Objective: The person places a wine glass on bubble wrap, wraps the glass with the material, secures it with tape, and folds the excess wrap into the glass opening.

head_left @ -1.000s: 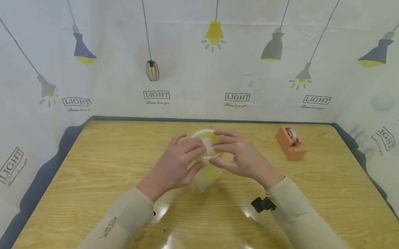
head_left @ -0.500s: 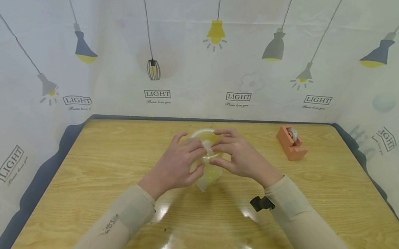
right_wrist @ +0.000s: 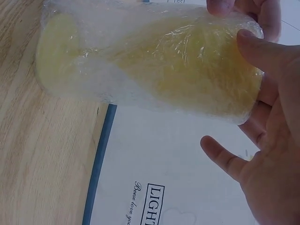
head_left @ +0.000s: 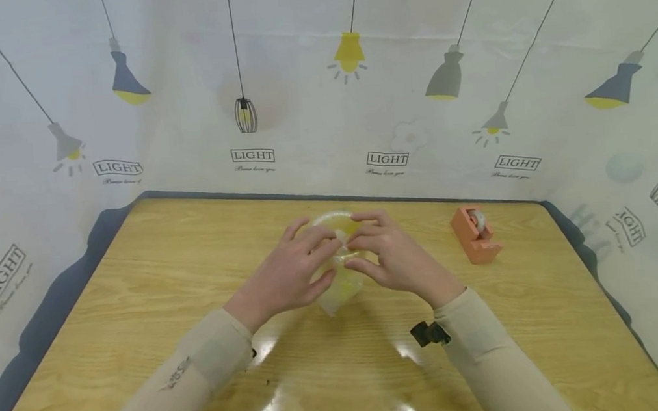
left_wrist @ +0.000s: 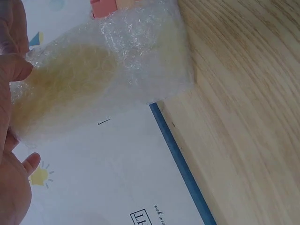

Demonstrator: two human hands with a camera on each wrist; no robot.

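Note:
A yellow goblet-shaped thing wrapped in clear bubble wrap (head_left: 342, 289) stands upright between the hands in the head view. In the right wrist view, a wide yellow bowl (right_wrist: 197, 65), a narrow stem and a round foot show through the wrap. The left hand (head_left: 288, 271) holds the wrap's upper end from the left, its fingers bent in over the rim. From the right, the right hand (head_left: 401, 258) grips the same end, thumb on the near side and fingers on the far side. Fingertips of both hands come close together over the opening.
An orange tape dispenser (head_left: 475, 238) with a roll of tape stands to the right of the hands on the wooden table (head_left: 164, 265). White sheets printed with lamps (head_left: 296, 104) close off the back and sides. Small dark marks lie on the table nearer the person.
Both hands stay at the top of the wrapped thing, with small finger shifts at the rim. The head view has swung slightly.

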